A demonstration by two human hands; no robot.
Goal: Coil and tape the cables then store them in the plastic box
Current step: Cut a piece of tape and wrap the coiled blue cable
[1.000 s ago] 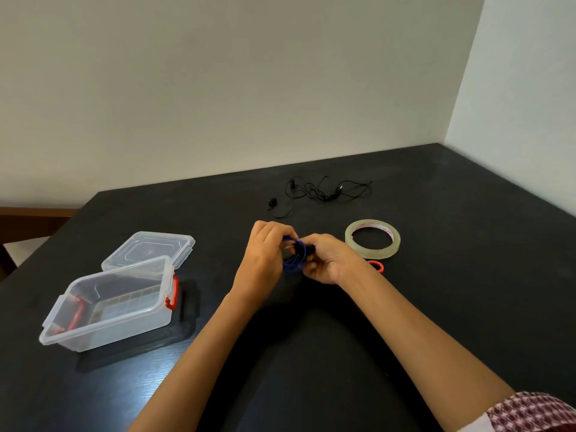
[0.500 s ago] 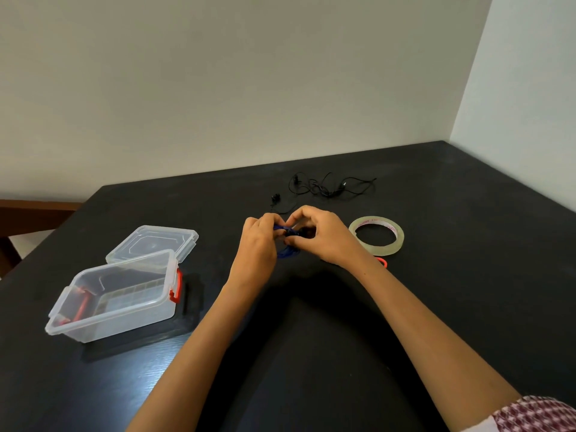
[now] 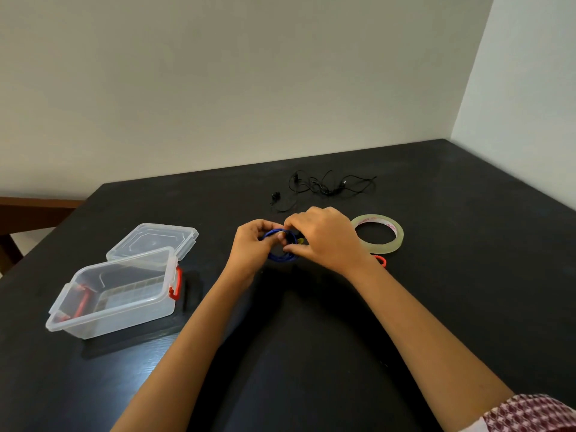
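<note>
A coiled blue cable (image 3: 280,256) is held between both hands just above the black table (image 3: 467,291). My left hand (image 3: 254,246) grips the coil's left side. My right hand (image 3: 327,238) pinches its right side, fingers over the top; most of the coil is hidden by the hands. A roll of clear tape (image 3: 378,233) lies flat just right of my right hand. A loose black cable (image 3: 327,187) lies tangled farther back. The clear plastic box (image 3: 115,294) with red latches stands open at the left.
The box's clear lid (image 3: 152,240) lies flat behind the box. A small red-orange object (image 3: 381,261) peeks out beside my right wrist, in front of the tape. Walls close the table's far and right sides.
Both hands have kept working on the blue coil; my right hand has turned over the top of it. The view has shifted slightly.
</note>
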